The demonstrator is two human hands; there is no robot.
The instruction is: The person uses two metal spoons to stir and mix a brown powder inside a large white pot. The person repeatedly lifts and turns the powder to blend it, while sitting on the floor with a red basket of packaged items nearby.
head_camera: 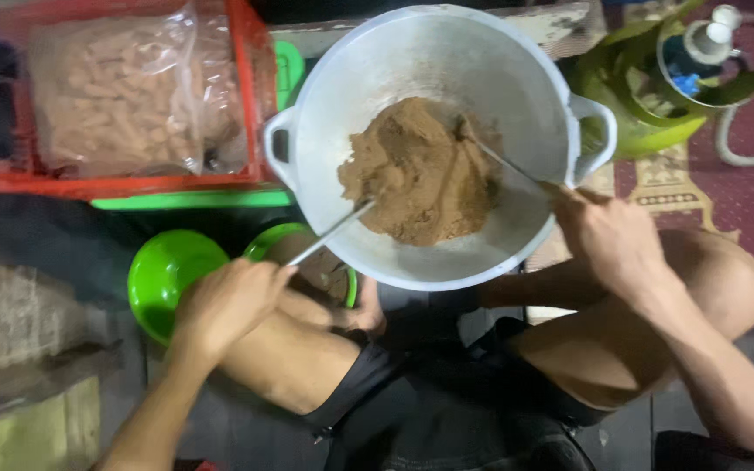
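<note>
A large grey metal basin [351, 78] with two handles sits in front of my knees and holds a mound of brown paste [421, 170]. My left hand [229, 301] grips a metal spoon [329, 234] whose tip pushes into the left side of the mound. My right hand [613, 235] holds a second metal utensil [503, 161] that reaches into the right side of the mound. Both hands stay just outside the basin's near rim.
Two green plastic bowls [163, 270] lie by my left knee, one partly under the basin. A red crate [133, 185] with a clear bag of brown pieces [124, 96] stands at the far left. A green gas cylinder [656, 96] with a hose is at the far right on a patterned red mat.
</note>
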